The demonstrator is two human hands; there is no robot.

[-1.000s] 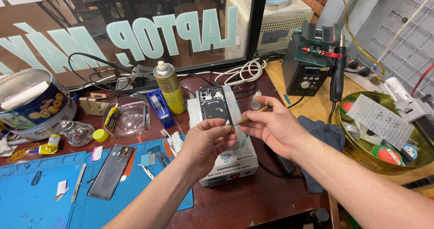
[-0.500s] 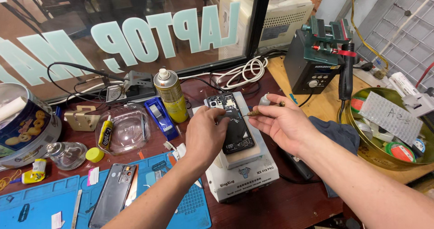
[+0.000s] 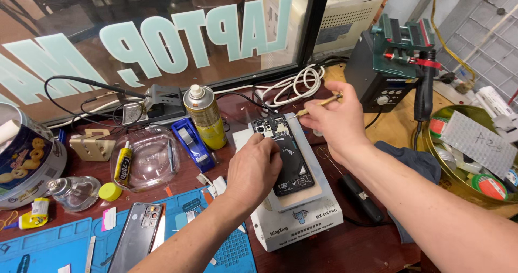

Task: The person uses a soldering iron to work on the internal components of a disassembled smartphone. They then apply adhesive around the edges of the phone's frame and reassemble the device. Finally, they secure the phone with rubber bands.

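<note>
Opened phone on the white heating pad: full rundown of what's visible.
The opened phone lies flat, back cover off, on the white heating pad, camera end toward the window. Dark inner plates and shields show, with camera lenses at the top. The left hand presses its left edge; the right hand holds a thin brass-coloured tool at its top right corner.

- Bright, even light is falling across the bench; shadows are staying soft.
- The window glass (image 3: 162, 30) at the far side is reflecting the room.
- Edges are bending slightly; focus is holding sharp.
</note>
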